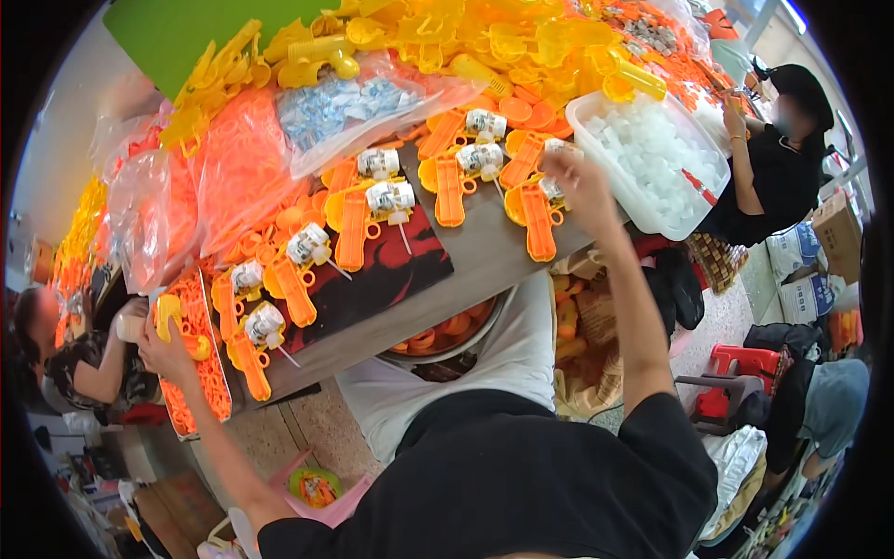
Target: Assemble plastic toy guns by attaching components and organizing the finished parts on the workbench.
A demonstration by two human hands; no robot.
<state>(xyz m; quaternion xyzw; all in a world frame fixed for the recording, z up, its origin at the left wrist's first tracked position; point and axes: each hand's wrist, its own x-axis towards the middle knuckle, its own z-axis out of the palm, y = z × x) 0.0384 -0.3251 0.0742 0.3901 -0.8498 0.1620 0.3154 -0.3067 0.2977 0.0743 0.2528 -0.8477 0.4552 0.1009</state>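
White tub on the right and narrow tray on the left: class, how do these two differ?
The white tub is broad with rounded corners; the tray is long and narrow. The tub holds milky white pieces; the tray holds orange pieces. The tub is beside the right hand, the tray beside the left hand. Both are open-topped.

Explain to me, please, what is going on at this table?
A person sits at a table with orange-and-yellow toy guns laid out across it. The left hand holds a yellow piece near some loose orange pieces. The right hand is at the rightmost toy guns, beside a bin of white pieces; whether it grips one is unclear.
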